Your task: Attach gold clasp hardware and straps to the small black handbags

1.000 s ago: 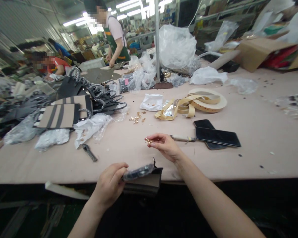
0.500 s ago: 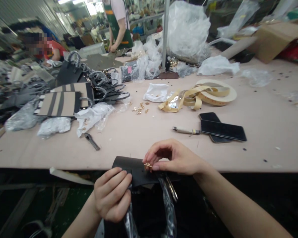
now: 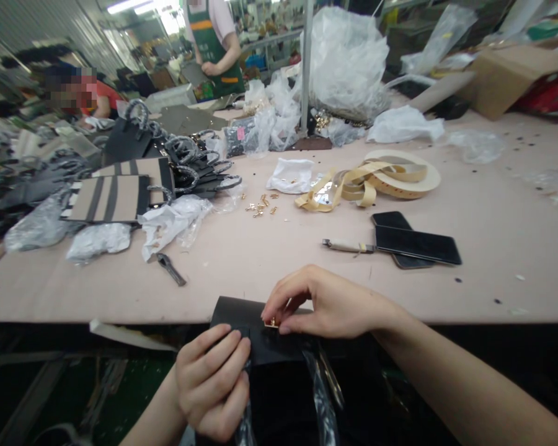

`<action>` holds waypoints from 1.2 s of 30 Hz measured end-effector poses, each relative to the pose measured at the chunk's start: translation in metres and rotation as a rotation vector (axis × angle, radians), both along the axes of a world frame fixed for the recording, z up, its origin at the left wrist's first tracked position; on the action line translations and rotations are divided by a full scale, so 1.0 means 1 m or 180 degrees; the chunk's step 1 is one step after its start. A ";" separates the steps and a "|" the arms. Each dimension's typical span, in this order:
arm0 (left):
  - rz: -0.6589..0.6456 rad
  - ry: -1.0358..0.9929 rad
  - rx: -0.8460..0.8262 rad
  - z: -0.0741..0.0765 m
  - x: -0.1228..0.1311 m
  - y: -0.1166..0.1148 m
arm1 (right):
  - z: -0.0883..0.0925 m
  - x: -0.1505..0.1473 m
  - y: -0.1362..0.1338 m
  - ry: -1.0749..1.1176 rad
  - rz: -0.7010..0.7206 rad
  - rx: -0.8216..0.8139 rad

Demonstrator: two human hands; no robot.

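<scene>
- The right hand's grip [image 3: 330, 305] is closed in a pinch, thumb and fingertips on a small gold metal fitting [image 3: 272, 323]; the fingers hide most of it, so its long axis cannot be told.
- The fitting sits at that grip's fingertips, pressed on a black leather panel [image 3: 237, 313]; the right hand is the nearer, the left lies down and to its side.
- The left hand's grip [image 3: 211, 384] is closed on the panel's lower part, which hangs over the near edge of the surface [image 3: 307, 275], its long axis running across, with a clear plastic sleeve [image 3: 323, 396] below.
- Ahead of the grips lie loose gold fittings [image 3: 260, 207], and to the right a cream-handled knife [image 3: 346, 246] beside two smartphones [image 3: 416, 244].
- Farther left are striped tote bags [image 3: 111, 198].
</scene>
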State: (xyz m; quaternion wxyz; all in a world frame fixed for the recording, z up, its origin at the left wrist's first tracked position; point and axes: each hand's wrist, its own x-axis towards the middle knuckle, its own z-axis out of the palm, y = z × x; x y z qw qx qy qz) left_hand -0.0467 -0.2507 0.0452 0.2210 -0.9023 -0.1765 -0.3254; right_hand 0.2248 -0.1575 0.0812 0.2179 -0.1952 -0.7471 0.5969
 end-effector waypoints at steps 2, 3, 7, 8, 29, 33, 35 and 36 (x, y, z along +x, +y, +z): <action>0.0028 0.0075 -0.0005 0.003 0.001 0.000 | 0.005 0.000 -0.001 -0.0056 0.0032 0.0167; 0.0040 0.0131 -0.0019 0.004 0.001 0.001 | 0.008 0.000 -0.002 -0.0106 0.0014 0.0241; 0.0049 0.0052 0.0022 0.004 0.003 0.001 | 0.012 0.000 -0.007 -0.0296 -0.0192 0.0460; 0.0025 0.0000 0.0040 0.004 0.004 0.001 | 0.012 0.000 -0.008 -0.0304 -0.0214 0.0499; -0.0059 -0.0194 -0.0512 0.011 0.008 0.004 | -0.007 0.005 -0.005 0.0122 0.0145 0.0409; -0.0040 -0.0229 -0.0556 0.009 0.012 0.001 | -0.012 0.006 -0.004 0.0136 0.0323 0.0218; -0.0039 -0.0202 -0.0559 0.009 0.016 -0.002 | -0.016 0.004 -0.006 0.0126 0.0230 0.0099; -0.0044 -0.0185 -0.0538 0.009 0.017 -0.002 | -0.019 0.002 -0.008 0.0122 0.0195 0.0003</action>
